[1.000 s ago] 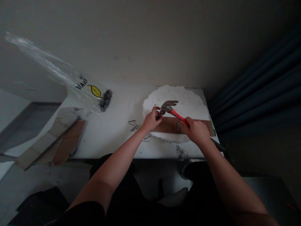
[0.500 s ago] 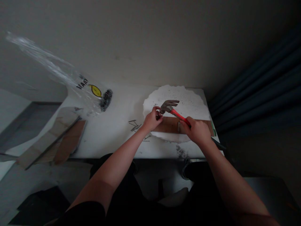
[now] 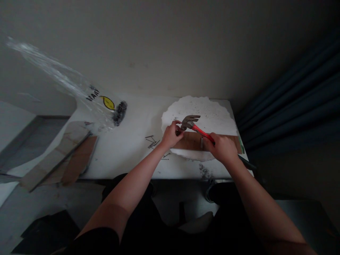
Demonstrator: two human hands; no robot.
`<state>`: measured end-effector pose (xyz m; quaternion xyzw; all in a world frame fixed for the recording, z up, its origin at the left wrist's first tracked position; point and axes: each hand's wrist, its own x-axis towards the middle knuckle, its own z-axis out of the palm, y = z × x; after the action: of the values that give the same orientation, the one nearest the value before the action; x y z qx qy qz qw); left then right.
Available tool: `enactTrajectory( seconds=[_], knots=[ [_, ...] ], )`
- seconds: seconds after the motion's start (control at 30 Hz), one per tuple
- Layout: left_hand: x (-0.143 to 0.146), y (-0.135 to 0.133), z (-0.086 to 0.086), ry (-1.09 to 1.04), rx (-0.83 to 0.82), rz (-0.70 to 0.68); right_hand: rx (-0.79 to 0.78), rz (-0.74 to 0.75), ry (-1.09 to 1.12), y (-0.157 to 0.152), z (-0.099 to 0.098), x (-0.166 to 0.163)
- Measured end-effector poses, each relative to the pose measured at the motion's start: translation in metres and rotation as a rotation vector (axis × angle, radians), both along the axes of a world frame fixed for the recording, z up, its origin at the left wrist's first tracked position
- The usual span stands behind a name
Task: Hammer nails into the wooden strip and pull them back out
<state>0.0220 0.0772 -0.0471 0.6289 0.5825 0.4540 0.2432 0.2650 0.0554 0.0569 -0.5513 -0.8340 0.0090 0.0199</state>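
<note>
My right hand (image 3: 225, 148) is wrapped round the red handle of a claw hammer (image 3: 188, 121), whose dark head hangs over the left end of a brown wooden board (image 3: 190, 141). At that end my left hand (image 3: 172, 135) is closed in a pinch, thumb and forefinger close under the hammer's face. Between those fingertips a nail seems to stand on the board, mostly hidden. The board lies on a round white sheet with ragged edges (image 3: 204, 109). Several loose nails (image 3: 152, 142) lie on the table to the left of my left hand.
A clear plastic bag (image 3: 106, 106) with dark contents, probably nails, stands on the white table (image 3: 127, 141). Further left, several wooden boards (image 3: 79, 159) reach over the table's edge. A wall rises behind, and a dark curtain (image 3: 289, 81) hangs at the right.
The hammer's head has dipped slightly towards my left fingertips, its claw a little lower. My left hand has stayed almost in place.
</note>
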Motion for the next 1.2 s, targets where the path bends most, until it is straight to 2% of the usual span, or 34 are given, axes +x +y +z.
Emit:
enactTrajectory(
  seconds=[0.23,0.47,1.0,1.2],
  knots=[
    [-0.011,0.004,-0.005,-0.122,-0.028,-0.093,-0.028,-0.034,-0.008,-0.001,-0.004,-0.001],
    [-0.021,0.009,-0.001,-0.133,0.011,0.090,0.005,-0.041,-0.006,-0.001,-0.006,0.000],
    [-0.018,0.007,-0.001,-0.129,-0.040,0.074,-0.038,-0.045,-0.001,0.000,-0.008,0.002],
    [-0.020,0.008,-0.001,-0.133,-0.062,0.128,-0.065,-0.032,-0.001,0.000,-0.010,0.000]
  ],
)
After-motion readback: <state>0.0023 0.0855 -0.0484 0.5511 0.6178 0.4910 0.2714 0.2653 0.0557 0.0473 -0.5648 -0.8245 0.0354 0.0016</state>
